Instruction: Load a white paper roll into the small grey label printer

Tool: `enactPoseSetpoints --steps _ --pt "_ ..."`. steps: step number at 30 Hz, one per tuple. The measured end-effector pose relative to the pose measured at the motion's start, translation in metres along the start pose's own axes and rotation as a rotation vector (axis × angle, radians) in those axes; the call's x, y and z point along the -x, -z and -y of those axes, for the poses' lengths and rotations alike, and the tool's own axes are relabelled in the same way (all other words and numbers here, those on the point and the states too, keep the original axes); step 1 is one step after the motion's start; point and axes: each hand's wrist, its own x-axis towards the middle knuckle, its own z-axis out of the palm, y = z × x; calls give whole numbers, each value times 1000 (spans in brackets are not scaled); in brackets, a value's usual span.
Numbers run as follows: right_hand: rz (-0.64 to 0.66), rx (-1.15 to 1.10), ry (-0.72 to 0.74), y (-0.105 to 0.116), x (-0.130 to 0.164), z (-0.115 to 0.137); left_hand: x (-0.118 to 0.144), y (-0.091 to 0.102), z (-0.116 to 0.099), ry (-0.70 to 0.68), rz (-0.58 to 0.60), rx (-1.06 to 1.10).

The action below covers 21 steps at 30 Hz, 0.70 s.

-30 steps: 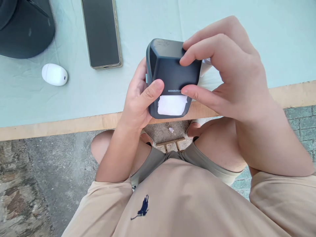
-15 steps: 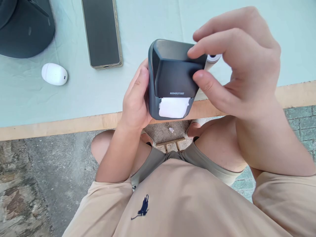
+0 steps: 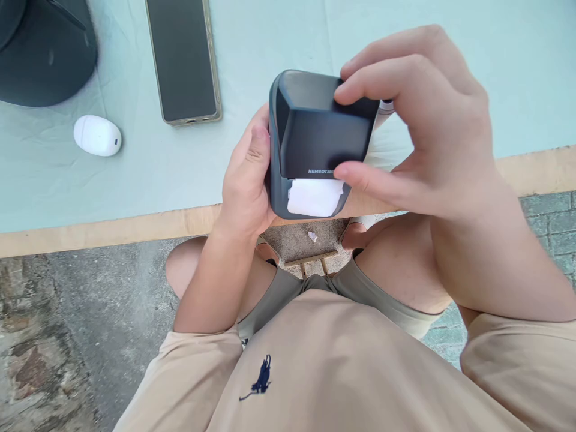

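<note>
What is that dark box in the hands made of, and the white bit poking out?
The label printer looks like matte dark-grey plastic: smooth, moulded corners, dull sheen. The white strip at its slot seems to be paper, flat and unshiny.

Soft, even daylight; sharp focus, faint shadows.

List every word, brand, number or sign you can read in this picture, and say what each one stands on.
"NIIMBOT": pale letters on the front lid edge of the dark grey plastic label printer, just above the white paper; a small mark after it is too small to read.
No words: the beige shirt carries only a dark embroidered figure.
Nothing else is readable.
</note>
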Motion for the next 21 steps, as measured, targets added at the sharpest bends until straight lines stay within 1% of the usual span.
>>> enactPoseSetpoints --steps 2,3,7,11,13,16,18,20,21 --pt "72 -4 -11 2 0 2 0 0 0 3 -24 9" --pt "86 2 -7 3 0 2 0 0 0 5 -33 10" --pt "113 39 -18 4 -1 4 0 -2 0 6 -65 -7" --pt "163 76 -56 5 -4 7 -1 -4 -2 -5 -64 48" --pt "181 79 -74 7 -7 8 -2 -4 -1 -6 -63 76" --pt "206 59 -108 9 -12 10 -3 -1 1 5 -91 60" --pt "189 77 -93 9 -14 10 -2 0 3 22 -114 40" --pt "119 108 -79 7 -14 10 -2 0 3 21 -134 58" --pt "81 93 -144 6 -14 10 -2 -1 3 14 -139 68"
